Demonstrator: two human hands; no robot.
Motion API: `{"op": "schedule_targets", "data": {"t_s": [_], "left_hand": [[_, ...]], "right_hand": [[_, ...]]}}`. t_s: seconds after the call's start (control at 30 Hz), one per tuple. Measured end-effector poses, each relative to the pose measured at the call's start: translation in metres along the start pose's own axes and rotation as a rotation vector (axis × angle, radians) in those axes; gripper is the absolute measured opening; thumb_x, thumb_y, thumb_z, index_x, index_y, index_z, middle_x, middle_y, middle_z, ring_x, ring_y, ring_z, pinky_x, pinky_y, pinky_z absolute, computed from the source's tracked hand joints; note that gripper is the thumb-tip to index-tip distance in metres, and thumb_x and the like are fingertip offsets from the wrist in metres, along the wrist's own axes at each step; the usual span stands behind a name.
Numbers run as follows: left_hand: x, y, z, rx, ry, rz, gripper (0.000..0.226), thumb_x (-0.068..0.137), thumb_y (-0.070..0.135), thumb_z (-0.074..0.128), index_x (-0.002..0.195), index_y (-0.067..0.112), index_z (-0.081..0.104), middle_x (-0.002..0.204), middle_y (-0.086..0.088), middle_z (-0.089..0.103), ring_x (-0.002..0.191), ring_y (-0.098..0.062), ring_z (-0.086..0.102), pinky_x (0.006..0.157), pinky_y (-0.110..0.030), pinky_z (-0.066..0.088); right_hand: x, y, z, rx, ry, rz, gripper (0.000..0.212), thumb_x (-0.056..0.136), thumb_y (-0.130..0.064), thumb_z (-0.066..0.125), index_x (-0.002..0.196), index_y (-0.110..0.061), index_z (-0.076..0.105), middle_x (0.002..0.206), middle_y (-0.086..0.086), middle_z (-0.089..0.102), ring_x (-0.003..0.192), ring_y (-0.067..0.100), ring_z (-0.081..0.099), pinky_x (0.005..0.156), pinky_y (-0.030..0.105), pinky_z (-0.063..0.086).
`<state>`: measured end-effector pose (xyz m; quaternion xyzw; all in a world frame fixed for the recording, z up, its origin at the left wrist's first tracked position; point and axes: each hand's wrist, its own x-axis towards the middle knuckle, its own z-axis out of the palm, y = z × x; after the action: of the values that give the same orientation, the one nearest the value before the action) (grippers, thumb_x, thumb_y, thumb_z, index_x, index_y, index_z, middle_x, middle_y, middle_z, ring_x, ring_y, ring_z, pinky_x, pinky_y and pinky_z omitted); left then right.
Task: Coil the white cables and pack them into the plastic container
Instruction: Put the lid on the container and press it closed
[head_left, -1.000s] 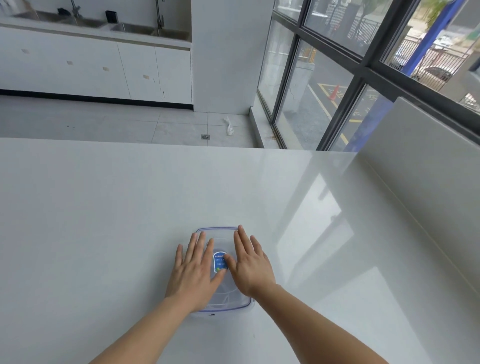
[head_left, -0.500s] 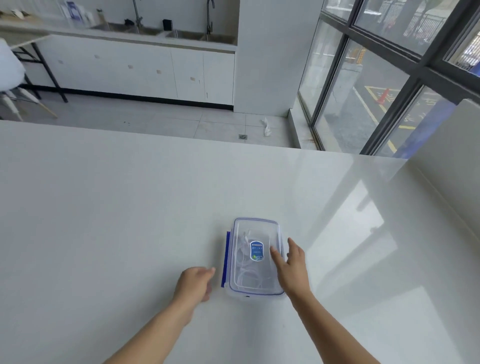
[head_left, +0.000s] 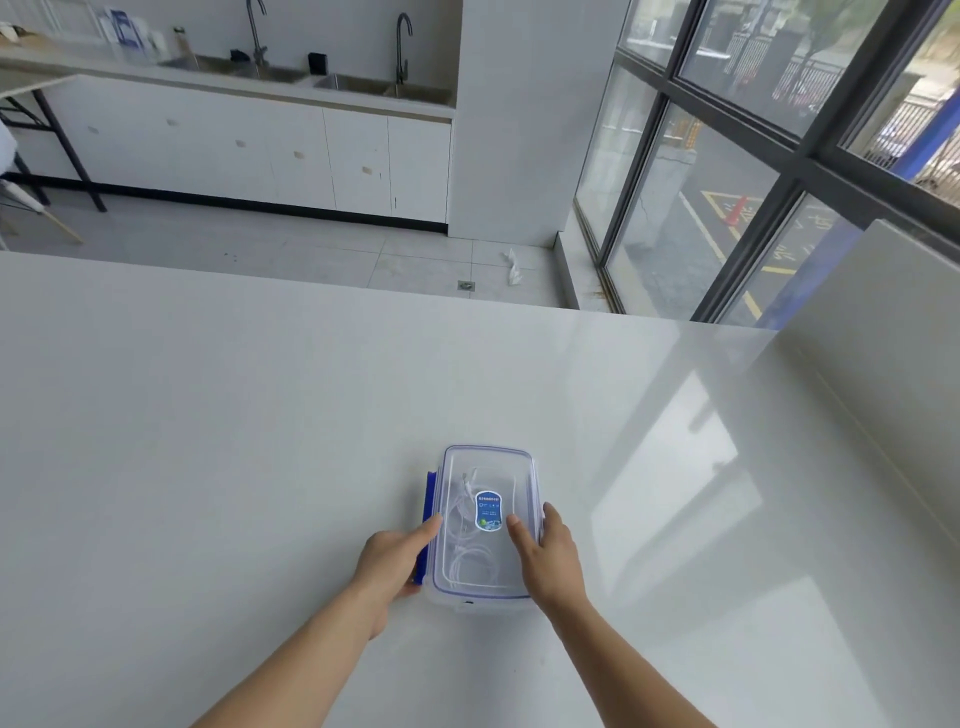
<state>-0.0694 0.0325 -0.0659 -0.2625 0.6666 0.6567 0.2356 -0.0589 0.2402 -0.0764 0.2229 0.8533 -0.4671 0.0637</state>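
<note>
The clear plastic container (head_left: 485, 462) lies on the white counter with its lid on and a blue label in the middle. White cables (head_left: 462, 525) lie coiled inside, seen through the lid. A blue latch (head_left: 429, 493) sticks out along its left side. My left hand (head_left: 392, 561) presses against that latch, the index finger reaching the lid's left rim. My right hand (head_left: 548, 556) rests on the right side of the container, thumb on the lid and fingers over the right edge.
The white counter (head_left: 208, 441) stretches wide around the container, and a white panel (head_left: 883, 364) rises at its right. Beyond the far edge are a tiled floor, white cabinets with sinks (head_left: 363, 85) and large windows.
Both hands lifted from flat on the lid. The left hand swung out, then came in against the blue latch; the right hand slid to the right edge. The camera turned left.
</note>
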Motion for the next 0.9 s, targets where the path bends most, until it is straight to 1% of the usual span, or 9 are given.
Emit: {"op": "schedule_targets", "data": {"t_s": [0.13,0.33,0.4,0.47,0.53,0.63,0.73,0.77,0.9], "left_hand": [[-0.001,-0.001,0.002,0.042,0.0,0.053,0.041,0.079,0.045,0.078,0.092,0.006,0.078,0.096,-0.018,0.078,0.072,-0.023,0.067,0.071,-0.036,0.058],[-0.006,0.0,0.004,0.074,0.064,0.148,0.022,0.079,0.035,0.082,0.085,0.014,0.08,0.093,-0.018,0.078,0.068,-0.021,0.062,0.065,-0.031,0.054],[-0.007,0.001,0.004,0.104,0.075,0.194,0.019,0.078,0.034,0.083,0.084,0.016,0.079,0.086,-0.018,0.077,0.066,-0.02,0.062,0.064,-0.032,0.053],[-0.008,0.001,0.004,0.167,0.082,0.254,0.019,0.076,0.036,0.084,0.082,0.019,0.079,0.069,-0.009,0.071,0.062,-0.019,0.061,0.064,-0.034,0.052],[-0.009,0.001,0.006,0.271,0.108,0.324,0.017,0.075,0.037,0.082,0.082,0.022,0.078,0.062,-0.003,0.064,0.057,-0.018,0.056,0.061,-0.032,0.047],[-0.012,0.001,0.011,0.488,0.199,0.426,0.016,0.077,0.037,0.078,0.085,0.024,0.075,0.07,-0.009,0.064,0.059,-0.015,0.052,0.056,-0.026,0.041],[-0.017,0.002,0.014,0.614,0.248,0.482,0.018,0.079,0.04,0.074,0.083,0.023,0.069,0.076,0.001,0.054,0.068,-0.013,0.051,0.056,-0.026,0.038],[-0.019,0.003,0.014,0.637,0.249,0.489,0.019,0.08,0.04,0.072,0.081,0.022,0.067,0.077,0.002,0.053,0.069,-0.013,0.051,0.057,-0.026,0.037],[-0.021,0.002,0.012,0.688,0.245,0.501,0.02,0.084,0.043,0.066,0.087,0.024,0.065,0.084,0.002,0.049,0.067,-0.015,0.052,0.06,-0.025,0.039]], "right_hand": [[-0.001,0.0,0.001,0.026,0.003,0.019,0.078,0.092,-0.06,0.056,0.154,-0.018,0.033,0.148,0.008,0.05,0.138,0.029,0.044,0.112,0.044,0.039],[-0.002,-0.001,0.0,0.032,0.012,0.017,0.082,0.092,-0.061,0.056,0.156,-0.017,0.029,0.151,0.006,0.049,0.14,0.028,0.043,0.114,0.045,0.038],[-0.002,-0.001,0.0,0.035,0.013,0.009,0.083,0.092,-0.06,0.056,0.157,-0.017,0.028,0.153,0.005,0.048,0.141,0.027,0.043,0.115,0.046,0.038],[-0.002,-0.001,0.0,0.038,0.013,0.0,0.082,0.092,-0.06,0.056,0.157,-0.017,0.029,0.153,0.005,0.049,0.14,0.027,0.044,0.114,0.047,0.039],[-0.002,-0.001,0.0,0.045,0.015,0.004,0.081,0.092,-0.06,0.056,0.156,-0.017,0.03,0.152,0.004,0.05,0.139,0.028,0.046,0.112,0.047,0.04],[-0.001,0.002,0.0,0.054,0.021,0.01,0.076,0.092,-0.06,0.057,0.152,-0.019,0.036,0.147,0.003,0.054,0.133,0.028,0.051,0.107,0.044,0.044],[0.0,0.005,0.001,0.087,0.023,-0.014,0.068,0.092,-0.056,0.06,0.146,-0.018,0.043,0.137,0.004,0.062,0.113,0.023,0.058,0.092,0.035,0.046],[0.001,0.005,0.001,0.089,0.022,-0.016,0.068,0.093,-0.055,0.06,0.147,-0.018,0.042,0.135,0.003,0.062,0.112,0.022,0.058,0.09,0.033,0.044],[0.002,0.006,0.004,0.093,0.013,-0.009,0.073,0.093,-0.054,0.061,0.151,-0.017,0.037,0.137,0.005,0.06,0.11,0.02,0.057,0.092,0.034,0.043]]}}
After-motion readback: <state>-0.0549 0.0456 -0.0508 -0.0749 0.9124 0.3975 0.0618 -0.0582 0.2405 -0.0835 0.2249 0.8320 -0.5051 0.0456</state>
